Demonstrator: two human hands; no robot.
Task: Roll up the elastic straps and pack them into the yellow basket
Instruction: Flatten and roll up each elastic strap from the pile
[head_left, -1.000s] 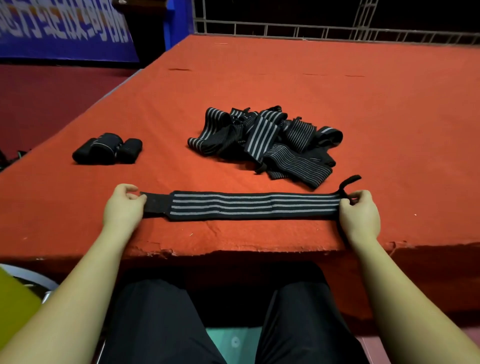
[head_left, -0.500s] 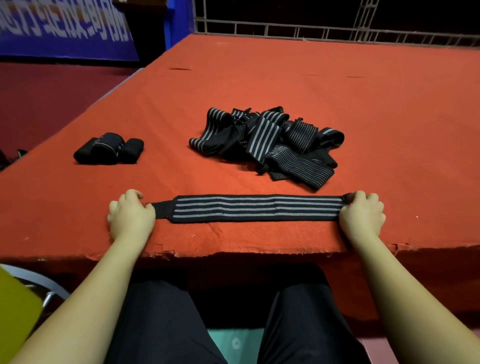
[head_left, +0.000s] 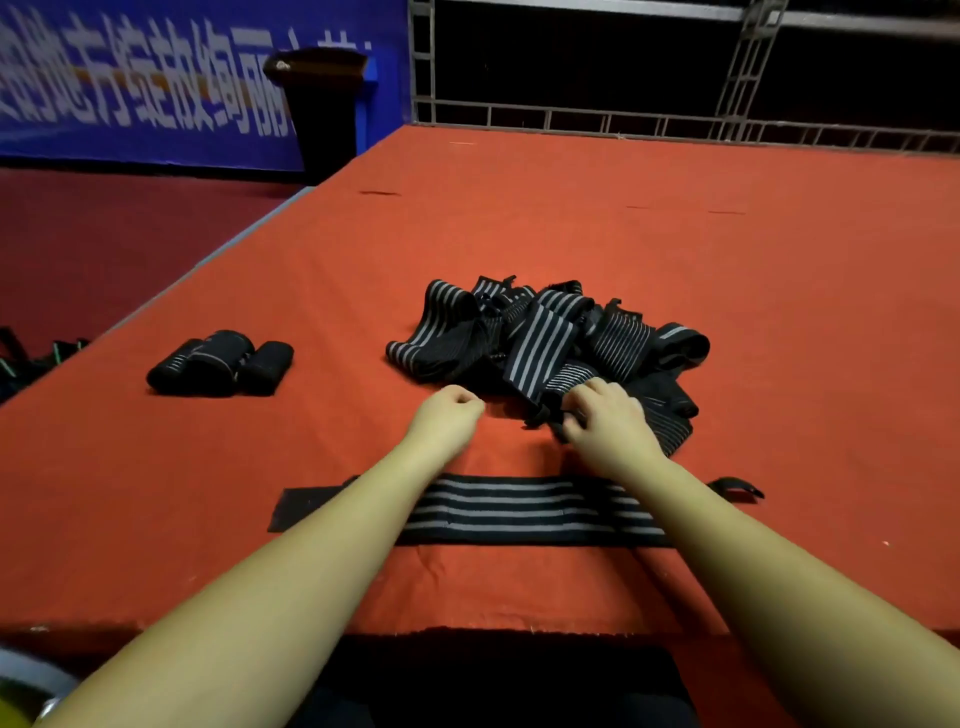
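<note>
Nearest me, one flattened strap lies with its long axis running left-right across the tabletop, under both forearms. Farther off, my right hand pinches a strap end at the near edge of the loose pile; my left hand, curled and empty, sits just left of it.

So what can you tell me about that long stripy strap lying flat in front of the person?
The flat strap is black stretchy-looking fabric with grey stripes running along it. It lies unrolled, straight across the red table near the front edge. Its left end is plain black; at its right end a small black loop sticks out. Both forearms pass over it, hiding parts, and whether they touch it cannot be told. Neither hand holds it.
</note>
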